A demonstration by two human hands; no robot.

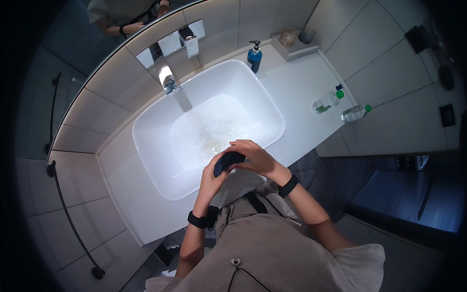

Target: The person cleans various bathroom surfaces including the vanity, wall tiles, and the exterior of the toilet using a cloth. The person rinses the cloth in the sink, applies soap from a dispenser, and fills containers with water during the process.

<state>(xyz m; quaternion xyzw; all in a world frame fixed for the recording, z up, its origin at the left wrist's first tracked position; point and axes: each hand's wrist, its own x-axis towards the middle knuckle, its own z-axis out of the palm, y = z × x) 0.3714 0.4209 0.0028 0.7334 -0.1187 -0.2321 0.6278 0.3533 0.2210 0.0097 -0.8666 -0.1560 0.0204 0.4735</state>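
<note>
Over the near rim of a white ceramic washbasin (153, 160), my two hands hold a small dark navy bundle (230, 162) that looks like wet cloth; its exact kind is unclear. My left hand (211, 179) grips its left end, thumb against the near side. From the right, my right hand (257, 157) curls its fingers over the top, with the thumb below. Bubbly, rippled water (219, 120) lies in the basin under the bundle. A chrome wall-mounted faucet (166, 76) reaches over the basin's far left side. Both wrists wear black bands.
A blue pump bottle (254, 59) stands behind the basin's right corner. Two clear plastic bottles with green caps, one nearer the basin (324, 103) and one beyond (353, 114), are on the white countertop (292, 91). A tray (295, 51) holds two glasses at the back corner.
</note>
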